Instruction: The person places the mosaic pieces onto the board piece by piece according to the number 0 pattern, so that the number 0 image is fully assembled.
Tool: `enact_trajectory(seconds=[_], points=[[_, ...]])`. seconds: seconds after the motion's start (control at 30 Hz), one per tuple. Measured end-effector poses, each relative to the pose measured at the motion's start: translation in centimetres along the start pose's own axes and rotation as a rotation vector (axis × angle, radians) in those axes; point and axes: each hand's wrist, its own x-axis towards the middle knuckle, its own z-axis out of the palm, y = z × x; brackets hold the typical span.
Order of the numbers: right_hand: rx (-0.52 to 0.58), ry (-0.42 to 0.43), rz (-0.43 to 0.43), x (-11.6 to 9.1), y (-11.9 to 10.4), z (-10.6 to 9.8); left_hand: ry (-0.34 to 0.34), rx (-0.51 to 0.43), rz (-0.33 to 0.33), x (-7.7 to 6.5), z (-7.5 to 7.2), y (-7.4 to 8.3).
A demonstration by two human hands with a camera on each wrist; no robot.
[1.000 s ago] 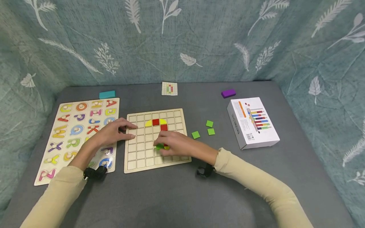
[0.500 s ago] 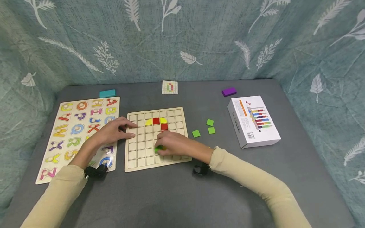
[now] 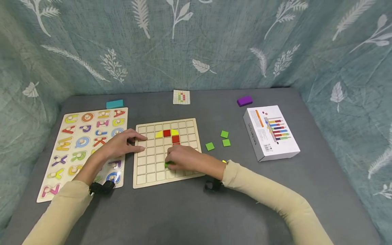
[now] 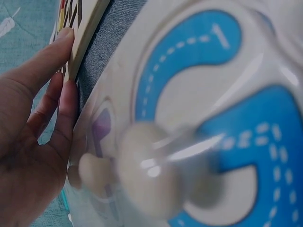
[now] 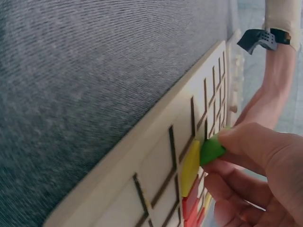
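– Tension at the centre of the head view: our right hand [image 3: 183,159] has its grip pinching a green tile [image 5: 213,150], tilted low at the grid board [image 3: 150,167], right beside a yellow piece [image 5: 191,168]!
– Touching it?
– We can't tell! But if we press at that slant, a corner could snag a cell edge or pop the yellow piece loose.
– And our left hand [image 3: 120,144], left of centre?
– Relaxed, fingers resting on the board's left rim, nothing clenched. Should it lift while we push, the board could skate across the surface [image 3: 190,211].
– Right of the board, look: a yellow bit [image 3: 224,161] peeking out by our sleeve [image 3: 245,175]!
– One careless elbow and the sleeve could sweep it away.
– Meanwhile our knuckles hide the cells below, so a crooked fit might slip past us.
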Motion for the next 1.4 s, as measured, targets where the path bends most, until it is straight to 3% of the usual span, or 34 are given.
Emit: enact_trajectory(seconds=[0.4,0.97,1.27,1.4], points=[[-0.123,-0.018,0.031,-0.2,-0.7,0.4,-0.002,0.006,-0.003,0.0,0.7,-0.4],[-0.12,-0.064,0.056,0.2,-0.9,0.3,-0.011,0.02,-0.015,0.0,0.6,-0.2],[-0.293,0.039,0.013,-0.1,-1.1,0.9,0.011,0.031,0.012,0.2,0.3,-0.1],[-0.292,0.084,-0.021,-0.6,-1.0,1.1,0.0,0.034,0.01,0.2,0.1,-0.2]])
